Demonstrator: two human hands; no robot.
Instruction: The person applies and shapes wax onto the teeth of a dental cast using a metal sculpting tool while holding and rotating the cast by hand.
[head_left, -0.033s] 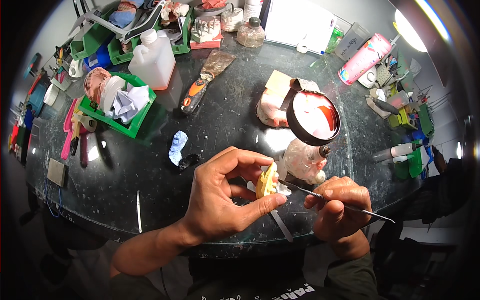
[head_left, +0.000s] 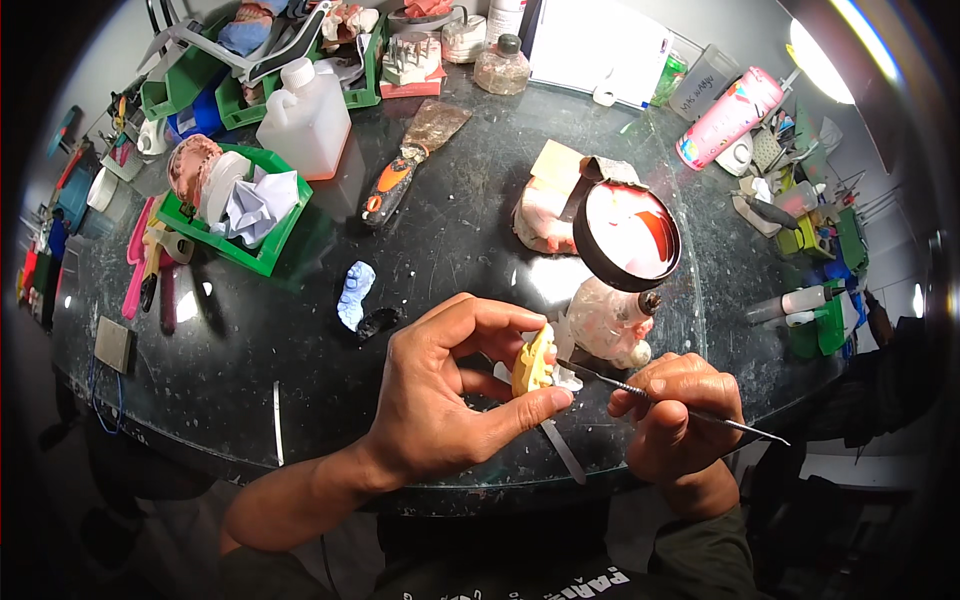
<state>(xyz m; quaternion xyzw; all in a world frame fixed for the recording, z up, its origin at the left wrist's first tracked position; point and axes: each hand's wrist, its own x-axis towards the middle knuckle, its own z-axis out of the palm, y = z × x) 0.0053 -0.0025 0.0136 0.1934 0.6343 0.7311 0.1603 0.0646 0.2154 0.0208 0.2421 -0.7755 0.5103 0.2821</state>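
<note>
Head view: hands [head_left: 430, 390] [head_left: 695, 395] clamped, left on yellow model [head_left: 532, 366], right on tool [head_left: 622, 385]; green tray [head_left: 285, 235] holds crumpled paper [head_left: 262, 207].

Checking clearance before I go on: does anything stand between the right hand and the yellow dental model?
Nothing visible blocks the way. Only the metal instrument, held in the right hand, reaches across the gap toward the yellow dental model in the left hand. Whether its tip touches is too small to tell.
</note>
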